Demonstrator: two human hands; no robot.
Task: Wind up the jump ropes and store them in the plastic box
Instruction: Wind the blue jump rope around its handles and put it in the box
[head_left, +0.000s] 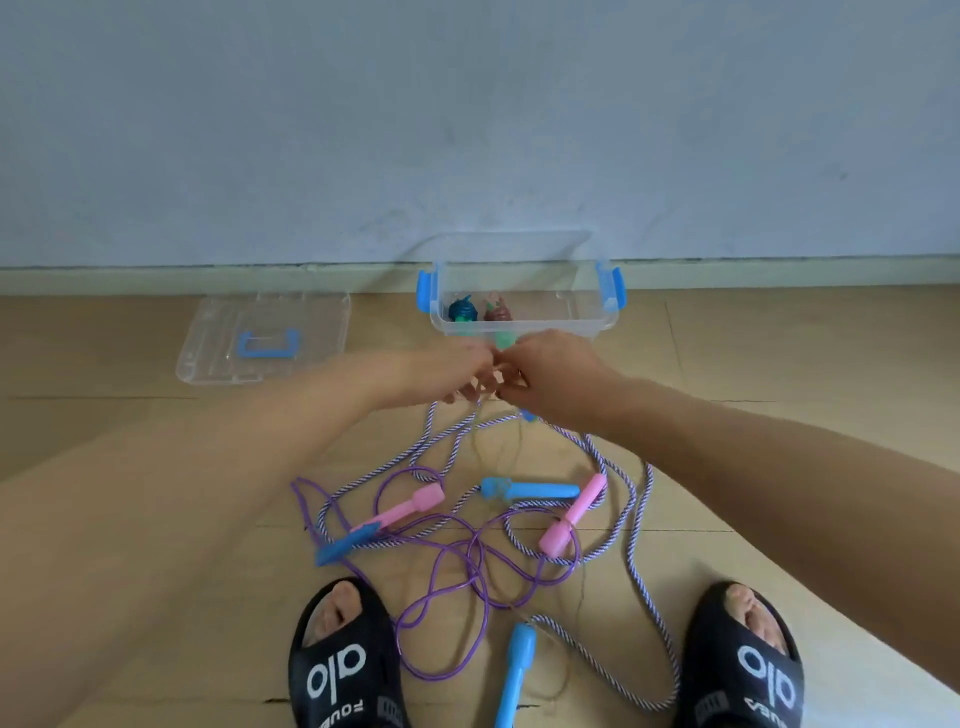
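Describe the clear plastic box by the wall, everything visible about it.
The clear plastic box stands upright and open on the wooden floor, against the baseboard. It has see-through walls and a blue latch at each end. Inside lie two wound bundles, one teal, one brownish. Its lid lies flat to the left, apart from it.

Two bare arms are seen, with no sleeves on them. On the feet, black slides (347, 670) with open toes are worn. White letters "alo" are printed on the wide strap of each, with smaller white words below them.
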